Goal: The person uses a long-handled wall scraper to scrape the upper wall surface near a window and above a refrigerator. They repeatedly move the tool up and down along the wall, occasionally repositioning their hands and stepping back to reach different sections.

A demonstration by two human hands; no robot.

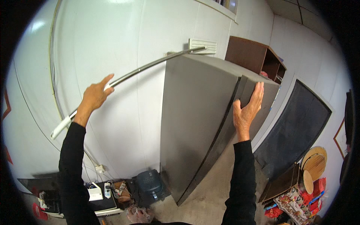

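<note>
At centre frame: a tall dark grey cabinet [195,123], flat-sided, matte, smooth as painted metal, with a narrow black seam down its front edge. Against the upper part of that front edge, the right hand [247,108], open and flat, fingers straight and pressed to the grey panel, gripping nothing. In the left of the frame, the left hand [95,95], closed loosely around a long slender pole [150,65] of shiny silver metal, forefinger stretched along the shaft. From the lower left up to the upper centre ran the pole, round in section, its lower end [60,127] sleeved in white, its far tip resting over the cabinet's top near a white slatted vent [203,45] on the wall. Both forearms in black sleeves, rising from the lower edge.

Behind, a glossy white panelled wall [112,45] with a thin pale cable curving down it. At upper right, a brown wooden open-faced wall box [255,56]. Right of the cabinet, a large dark rectangular panel [292,131], dull and cloth-like, leaning against the wall. At lower right, round wooden discs [313,161] and bright patterned clutter. At lower left, a dark blue ribbed plastic case [150,182] on the pale concrete floor [213,195], beside white gadgets on a low shelf.
</note>
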